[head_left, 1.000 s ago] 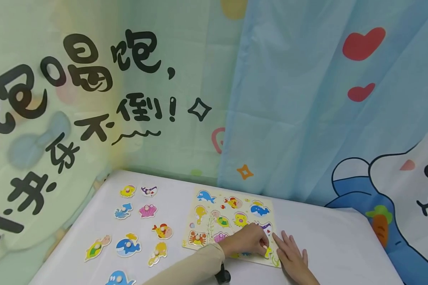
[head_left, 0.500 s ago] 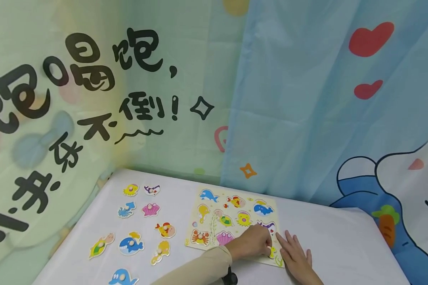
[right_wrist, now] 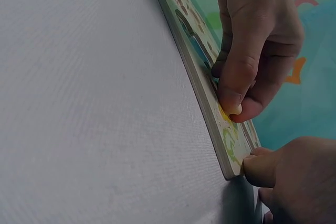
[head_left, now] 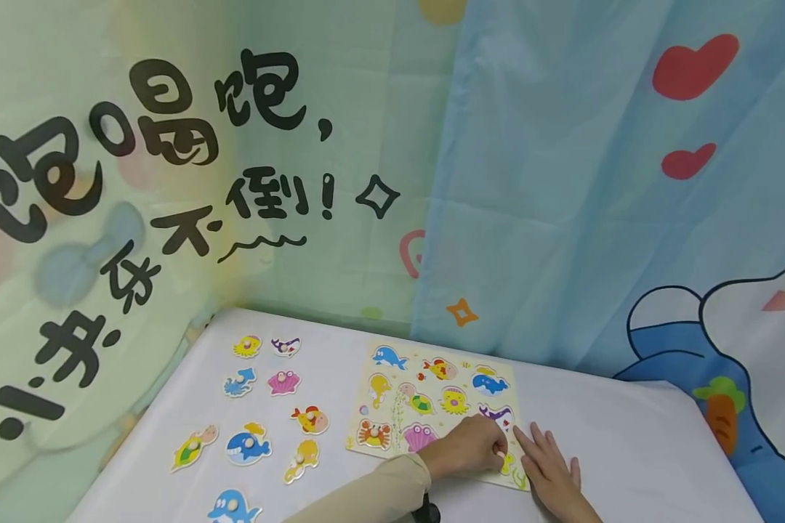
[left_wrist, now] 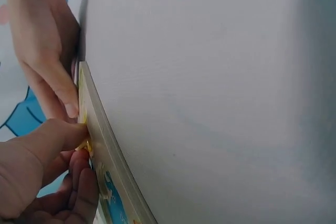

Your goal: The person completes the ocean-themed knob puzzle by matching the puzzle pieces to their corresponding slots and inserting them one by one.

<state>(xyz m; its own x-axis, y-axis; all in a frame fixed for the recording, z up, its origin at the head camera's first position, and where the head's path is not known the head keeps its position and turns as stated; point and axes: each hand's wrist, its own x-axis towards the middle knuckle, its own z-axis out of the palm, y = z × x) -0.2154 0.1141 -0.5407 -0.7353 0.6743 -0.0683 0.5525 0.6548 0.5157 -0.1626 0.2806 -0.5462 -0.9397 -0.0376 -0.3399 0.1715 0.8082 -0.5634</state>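
My left hand (head_left: 469, 444) reaches across the puzzle board (head_left: 392, 421) and pinches the small knob (right_wrist: 237, 109) of a yellow puzzle piece (head_left: 508, 463) at the board's near right corner. The piece lies at the board's surface, mostly covered by the fingers; its shape is hidden. Beside the board's right edge lies my right hand (head_left: 554, 476), fingers extended, its thumb touching the board's corner in the right wrist view. A crab piece (head_left: 374, 434) with a knob sits in the board's near left area. Pictures of sea animals fill the other spots.
Left of the board, several knobbed pieces lie spread on the white table (head_left: 628, 450): octopus (head_left: 246, 346), purple whale (head_left: 286, 346), seahorse (head_left: 302, 461), turtle (head_left: 194, 448), blue whale (head_left: 248, 444), shell (head_left: 283, 382), fish (head_left: 310, 420), dolphin (head_left: 233, 506). Printed curtains (head_left: 530, 181) hang behind.
The head view has shifted slightly, so everything sits farther right in it. My left hand's fingers have shifted a little over the yellow piece; the right hand stays beside the board.
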